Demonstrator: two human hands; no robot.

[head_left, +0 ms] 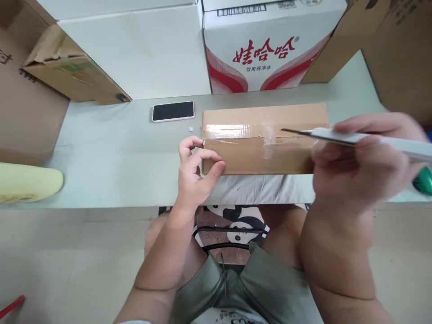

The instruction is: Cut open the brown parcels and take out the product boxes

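Note:
A long brown cardboard box [243, 157] lies on the table, with shiny clear tape along its top seam and another strip across its middle. My left hand [197, 173] grips the box at its left end, thumb and index finger on the front left corner, other fingers against the short side. In my right hand [367, 157] is a white-handled utility knife [324, 133], its thin dark blade extended and pointing left. The blade tip appears over the box's top, right of the cross strip; whether it touches cannot be seen. My right hand is over the box's right end.
Behind the box stand a white carton with red lettering [263, 54] and a plain white box [141, 54]. A smartphone [173, 111] lies left of the box, near a tiny white piece [191, 129]. A pale yellow object [30, 182] sits far left, a green one [423, 181] far right.

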